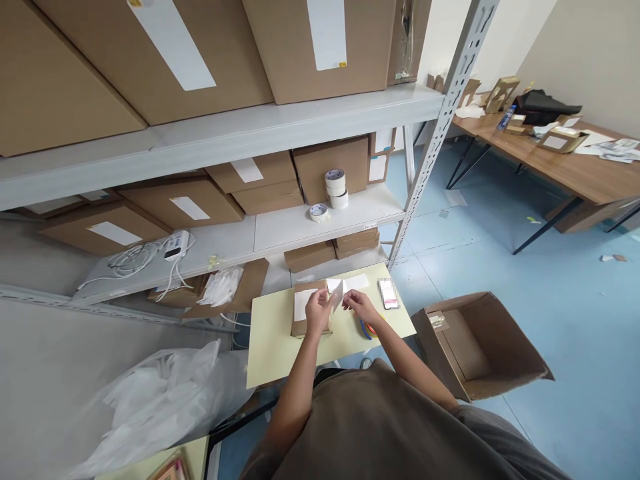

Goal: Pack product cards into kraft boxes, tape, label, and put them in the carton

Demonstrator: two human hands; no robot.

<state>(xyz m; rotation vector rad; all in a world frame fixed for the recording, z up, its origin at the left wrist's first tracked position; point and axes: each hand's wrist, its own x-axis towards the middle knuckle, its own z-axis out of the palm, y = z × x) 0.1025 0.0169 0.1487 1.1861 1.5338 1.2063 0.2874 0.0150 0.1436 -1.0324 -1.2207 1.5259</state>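
Observation:
My left hand (319,312) pinches a small white paper label (339,294), held upright above the pale yellow table (270,333). Just right of the label is my right hand (362,307), its fingertips pressed together close to the paper's edge; whether anything is between them is too small to tell. Under my left hand lies a cardboard box (300,327) with a white sheet on its top. Other white paper (357,281) lies beyond the hands. A blue, yellow and red ring-shaped object (369,329) is partly hidden below my right wrist, and a phone (389,294) lies farther right.
An open cardboard carton (480,347) stands on the blue floor at right. Ahead, a grey metal shelf (300,137) carries boxes, tape rolls (337,190) and a power strip (177,245). A white plastic bag (165,393) sits at left. A cluttered wooden desk (560,160) stands back right.

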